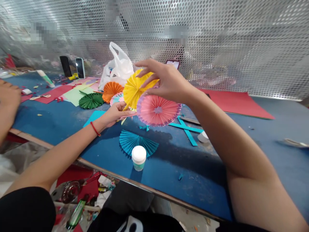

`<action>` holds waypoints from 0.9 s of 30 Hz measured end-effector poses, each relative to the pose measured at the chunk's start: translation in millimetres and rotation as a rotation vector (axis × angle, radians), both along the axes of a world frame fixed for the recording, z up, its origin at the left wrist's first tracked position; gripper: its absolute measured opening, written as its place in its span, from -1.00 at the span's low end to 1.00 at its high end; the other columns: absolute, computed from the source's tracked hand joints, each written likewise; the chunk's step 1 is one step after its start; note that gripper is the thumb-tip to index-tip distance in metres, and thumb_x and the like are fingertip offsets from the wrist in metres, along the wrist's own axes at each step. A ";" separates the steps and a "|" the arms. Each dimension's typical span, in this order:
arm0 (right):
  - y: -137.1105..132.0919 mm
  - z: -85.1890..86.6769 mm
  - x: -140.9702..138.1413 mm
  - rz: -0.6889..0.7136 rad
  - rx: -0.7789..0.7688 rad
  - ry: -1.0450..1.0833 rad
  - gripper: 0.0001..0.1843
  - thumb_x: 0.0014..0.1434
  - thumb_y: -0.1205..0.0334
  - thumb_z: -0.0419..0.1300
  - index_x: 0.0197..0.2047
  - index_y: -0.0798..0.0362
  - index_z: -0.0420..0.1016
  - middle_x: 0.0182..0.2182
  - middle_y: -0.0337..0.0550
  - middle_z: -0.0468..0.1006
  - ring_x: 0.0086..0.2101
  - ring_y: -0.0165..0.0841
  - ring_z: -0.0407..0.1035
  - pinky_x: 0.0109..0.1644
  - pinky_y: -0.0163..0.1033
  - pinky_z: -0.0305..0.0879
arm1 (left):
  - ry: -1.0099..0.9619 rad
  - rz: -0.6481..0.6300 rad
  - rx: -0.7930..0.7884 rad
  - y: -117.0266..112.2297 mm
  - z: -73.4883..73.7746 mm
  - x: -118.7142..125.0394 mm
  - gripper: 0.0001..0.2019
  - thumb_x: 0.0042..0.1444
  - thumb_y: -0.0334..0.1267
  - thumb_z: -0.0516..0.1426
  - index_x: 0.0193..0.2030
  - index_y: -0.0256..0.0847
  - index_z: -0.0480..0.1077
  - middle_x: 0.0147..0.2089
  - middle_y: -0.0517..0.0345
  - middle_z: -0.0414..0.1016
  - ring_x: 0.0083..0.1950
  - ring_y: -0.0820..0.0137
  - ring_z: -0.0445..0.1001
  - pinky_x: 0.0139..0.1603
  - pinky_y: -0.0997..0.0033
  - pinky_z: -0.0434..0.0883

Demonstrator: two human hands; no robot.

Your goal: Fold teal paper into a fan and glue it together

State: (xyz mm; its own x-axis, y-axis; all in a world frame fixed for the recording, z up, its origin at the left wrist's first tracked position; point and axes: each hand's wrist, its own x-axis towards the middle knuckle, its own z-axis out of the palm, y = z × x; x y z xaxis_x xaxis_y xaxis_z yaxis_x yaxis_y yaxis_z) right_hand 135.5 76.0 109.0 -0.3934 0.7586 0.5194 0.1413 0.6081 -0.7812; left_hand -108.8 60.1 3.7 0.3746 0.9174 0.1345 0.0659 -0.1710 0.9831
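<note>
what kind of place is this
Probably a paper-craft workspace, perhaps a makeshift one. A blue-topped table holds scattered paper scraps and a red card sheet, folded paper rosettes such as the pink one fill the middle, and a white-lidded jar stands nearby.

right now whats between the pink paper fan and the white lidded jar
In the head view, a teal pleated paper fan lies there on the blue table top, below the pink paper fan, with the white lidded jar at its lower edge.

Perforated metal screen (241, 42) behind blue worktable (183, 190); pale floor (190, 216) below.
</note>
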 end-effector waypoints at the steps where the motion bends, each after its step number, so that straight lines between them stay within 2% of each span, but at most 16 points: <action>1: -2.1 1.6 0.1 -0.014 0.019 0.000 -0.34 -0.15 0.62 0.50 0.00 -0.08 0.57 -0.21 -0.28 0.61 -0.16 -0.25 0.60 -0.24 -0.30 0.50 | -0.022 0.015 0.001 0.6 0.3 0.2 -0.52 -0.20 -0.01 0.54 -0.41 -0.24 0.42 -0.56 0.30 0.31 -0.64 0.65 0.10 -0.67 0.60 -0.03; 3: -5.4 4.8 0.5 -0.037 0.085 -0.020 -0.32 -0.15 0.59 0.51 0.02 -0.10 0.55 -0.15 -0.29 0.62 -0.14 -0.28 0.59 -0.19 -0.29 0.50 | -0.078 0.050 -0.001 2.5 0.7 -0.2 -0.51 -0.22 -0.02 0.55 -0.41 -0.25 0.41 -0.57 0.33 0.27 -0.64 0.68 0.07 -0.67 0.62 -0.02; 5: -6.1 6.9 1.2 -0.083 0.167 -0.023 -0.38 -0.08 0.52 0.51 0.02 -0.10 0.52 -0.10 -0.28 0.62 -0.11 -0.29 0.57 -0.09 -0.24 0.50 | -0.167 0.092 -0.016 5.2 0.8 -1.8 -0.49 -0.25 -0.04 0.57 -0.40 -0.25 0.40 -0.56 0.35 0.25 -0.64 0.70 0.06 -0.67 0.64 0.01; 7: -2.6 6.3 2.2 -0.174 0.242 0.008 -0.48 0.00 0.45 0.49 -0.01 -0.11 0.51 -0.10 -0.27 0.63 -0.05 -0.28 0.54 0.04 -0.19 0.48 | -0.267 0.127 -0.039 7.7 1.6 -3.9 -0.47 -0.28 -0.08 0.59 -0.40 -0.25 0.38 -0.57 0.38 0.23 -0.65 0.71 0.05 -0.68 0.66 0.01; 9: 6.1 1.8 3.9 -0.270 0.250 0.059 -0.55 0.05 0.36 0.50 -0.05 -0.16 0.49 -0.09 -0.27 0.65 0.05 -0.23 0.50 0.12 -0.15 0.46 | -0.344 0.154 -0.052 9.0 3.8 -5.2 -0.50 -0.21 -0.12 0.57 -0.40 -0.24 0.35 -0.58 0.42 0.17 -0.66 0.72 0.03 -0.69 0.67 0.00; 11: 18.9 -6.8 5.8 -0.312 0.143 0.110 -0.61 0.08 0.23 0.51 -0.08 -0.20 0.49 -0.09 -0.25 0.66 0.10 -0.18 0.47 0.11 -0.12 0.49 | -0.396 0.192 -0.056 8.5 7.2 -5.1 -0.57 -0.07 -0.20 0.52 -0.40 -0.23 0.32 -0.57 0.43 0.14 -0.66 0.72 0.01 -0.69 0.69 -0.01; 14: 39.2 -22.9 8.5 -0.220 -0.148 0.077 -0.69 0.09 0.10 0.50 -0.15 -0.14 0.51 -0.19 -0.19 0.67 -0.02 -0.13 0.53 -0.03 -0.07 0.57 | -0.435 0.264 -0.052 6.4 11.5 -3.0 -0.65 0.05 -0.30 0.45 -0.38 -0.21 0.31 -0.55 0.44 0.13 -0.65 0.72 0.00 -0.68 0.70 -0.02; 16: 47.6 -30.5 9.9 -0.135 -0.281 0.028 -0.67 0.02 0.13 0.54 -0.20 -0.08 0.53 -0.28 -0.16 0.66 -0.15 -0.14 0.57 -0.11 -0.04 0.59 | -0.422 0.309 -0.036 6.3 11.7 -1.9 -0.67 0.07 -0.31 0.43 -0.38 -0.21 0.32 -0.54 0.43 0.15 -0.65 0.72 0.01 -0.67 0.69 -0.02; 18: 49.3 -32.9 10.8 -0.103 -0.312 0.024 -0.64 -0.06 0.19 0.58 -0.23 -0.05 0.55 -0.34 -0.17 0.64 -0.24 -0.17 0.57 -0.18 -0.04 0.60 | -0.379 0.358 -0.015 8.1 9.1 -2.0 -0.70 0.10 -0.27 0.42 -0.36 -0.23 0.35 -0.52 0.39 0.25 -0.65 0.72 0.02 -0.67 0.67 -0.02; 21: 41.7 -28.2 10.4 -0.117 -0.255 0.068 -0.65 -0.05 0.20 0.58 -0.22 -0.04 0.57 -0.34 -0.17 0.66 -0.25 -0.19 0.57 -0.19 -0.04 0.60 | -0.291 0.418 -0.008 13.4 2.2 -4.8 -0.72 0.11 -0.22 0.39 -0.35 -0.26 0.38 -0.48 0.27 0.41 -0.65 0.70 0.06 -0.67 0.64 -0.04; 27: 28.5 -22.0 -0.6 -0.136 -0.110 0.196 -0.69 0.04 0.13 0.54 -0.22 -0.07 0.54 -0.26 -0.16 0.70 -0.22 -0.25 0.53 -0.16 -0.09 0.55 | -0.105 0.434 -0.005 16.9 -5.0 -8.5 -0.69 0.02 -0.20 0.40 -0.46 -0.27 0.37 -0.50 0.18 0.47 -0.63 0.64 0.22 -0.67 0.64 0.02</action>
State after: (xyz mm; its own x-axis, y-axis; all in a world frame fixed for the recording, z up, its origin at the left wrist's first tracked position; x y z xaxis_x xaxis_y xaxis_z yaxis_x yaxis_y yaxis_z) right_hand 135.0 104.5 86.9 -0.1842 0.8537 0.4872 0.0549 0.5038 -0.8621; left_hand -117.3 77.0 -1.3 -0.0603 0.9874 0.1463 0.0305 -0.1447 0.9890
